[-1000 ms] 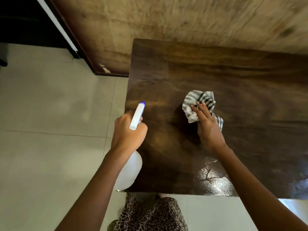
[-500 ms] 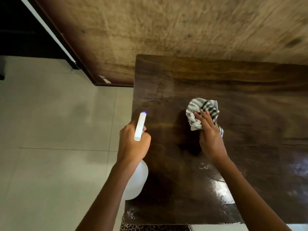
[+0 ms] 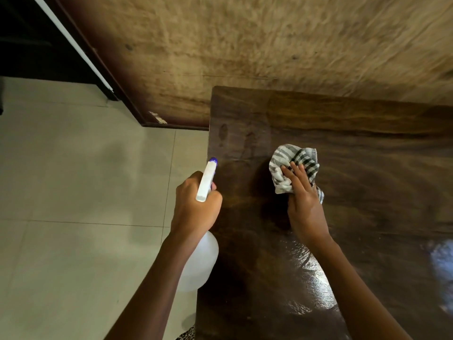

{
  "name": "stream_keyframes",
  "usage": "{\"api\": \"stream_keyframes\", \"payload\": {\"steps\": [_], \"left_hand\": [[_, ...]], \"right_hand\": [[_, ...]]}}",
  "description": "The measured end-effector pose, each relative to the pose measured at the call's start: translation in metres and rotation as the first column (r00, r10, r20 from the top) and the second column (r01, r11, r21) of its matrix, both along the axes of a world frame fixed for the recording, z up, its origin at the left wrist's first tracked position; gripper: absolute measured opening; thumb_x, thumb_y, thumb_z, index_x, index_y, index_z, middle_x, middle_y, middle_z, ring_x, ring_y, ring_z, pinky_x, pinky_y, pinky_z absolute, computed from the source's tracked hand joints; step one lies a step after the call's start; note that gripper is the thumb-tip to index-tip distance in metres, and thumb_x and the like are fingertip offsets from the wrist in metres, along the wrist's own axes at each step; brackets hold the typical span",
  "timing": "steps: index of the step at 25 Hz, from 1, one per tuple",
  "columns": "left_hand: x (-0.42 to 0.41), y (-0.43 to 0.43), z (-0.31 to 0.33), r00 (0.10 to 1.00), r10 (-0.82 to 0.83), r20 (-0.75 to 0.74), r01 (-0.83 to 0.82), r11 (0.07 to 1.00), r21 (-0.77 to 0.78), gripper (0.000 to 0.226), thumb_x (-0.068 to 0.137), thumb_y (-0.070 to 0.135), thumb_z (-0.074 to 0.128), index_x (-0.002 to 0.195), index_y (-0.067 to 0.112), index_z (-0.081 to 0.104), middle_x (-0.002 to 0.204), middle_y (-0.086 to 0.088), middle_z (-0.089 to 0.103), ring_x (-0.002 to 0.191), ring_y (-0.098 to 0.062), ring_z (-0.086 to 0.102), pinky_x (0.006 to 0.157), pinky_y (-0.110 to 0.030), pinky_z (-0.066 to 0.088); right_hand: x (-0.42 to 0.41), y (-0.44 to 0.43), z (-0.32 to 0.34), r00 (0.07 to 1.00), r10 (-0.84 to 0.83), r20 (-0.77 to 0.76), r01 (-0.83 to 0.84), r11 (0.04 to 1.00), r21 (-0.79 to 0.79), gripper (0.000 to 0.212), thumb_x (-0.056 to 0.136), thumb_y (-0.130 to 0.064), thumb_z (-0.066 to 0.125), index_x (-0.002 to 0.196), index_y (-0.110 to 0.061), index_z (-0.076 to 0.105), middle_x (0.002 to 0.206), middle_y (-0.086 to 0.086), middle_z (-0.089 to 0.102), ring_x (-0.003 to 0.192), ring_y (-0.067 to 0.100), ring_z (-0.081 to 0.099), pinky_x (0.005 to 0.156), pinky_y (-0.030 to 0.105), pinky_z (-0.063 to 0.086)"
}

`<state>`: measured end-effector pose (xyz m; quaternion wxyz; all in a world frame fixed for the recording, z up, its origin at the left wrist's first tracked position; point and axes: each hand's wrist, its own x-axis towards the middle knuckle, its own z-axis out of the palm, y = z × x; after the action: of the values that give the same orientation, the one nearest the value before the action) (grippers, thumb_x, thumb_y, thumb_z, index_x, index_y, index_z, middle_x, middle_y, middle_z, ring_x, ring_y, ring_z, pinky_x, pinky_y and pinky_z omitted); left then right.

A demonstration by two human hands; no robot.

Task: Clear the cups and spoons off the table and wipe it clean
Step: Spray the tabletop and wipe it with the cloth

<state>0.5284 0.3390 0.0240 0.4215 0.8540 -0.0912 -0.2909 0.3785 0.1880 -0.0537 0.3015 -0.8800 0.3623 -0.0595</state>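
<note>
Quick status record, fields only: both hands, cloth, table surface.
left hand: grips spray bottle at the table's left edge, nozzle pointing away from the person
right hand: fingers spread, presses cloth onto the tabletop
cloth: striped, bunched, partly under the right hand
table: dark wood, wet sheen on the part nearest the person

There is 1 dark wooden table [image 3: 343,133], filling the right of the scene. 1 bunched striped cloth [image 3: 297,159] lies toward its left side. 1 white spray bottle [image 3: 199,263] with 1 blue-tipped nozzle [image 3: 212,160] is at the table's left edge. 2 hands show: 1 left hand [image 3: 195,209] gripping the bottle and 1 right hand [image 3: 304,204] resting on the cloth.
</note>
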Motion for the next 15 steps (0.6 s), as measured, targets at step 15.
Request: {"api": "stream_keyframes", "payload": {"steps": [15], "left_hand": [[0.004, -0.041, -0.002, 0.972, 0.126, 0.198, -0.101, 0.986, -0.131, 0.027, 0.076, 0.012, 0.071, 0.092, 0.019, 0.050, 0.071, 0.019, 0.047, 0.057, -0.012, 0.053, 0.055, -0.003, 0.048]], "right_hand": [[0.024, -0.048, -0.018, 0.996, -0.090, -0.002, 0.089, 0.990, 0.108, 0.054, 0.091, 0.007, 0.036, 0.142, -0.012, 0.035, 0.153, 0.004, 0.027, 0.144, 0.018, 0.010, 0.114, 0.056, 0.018]]}}
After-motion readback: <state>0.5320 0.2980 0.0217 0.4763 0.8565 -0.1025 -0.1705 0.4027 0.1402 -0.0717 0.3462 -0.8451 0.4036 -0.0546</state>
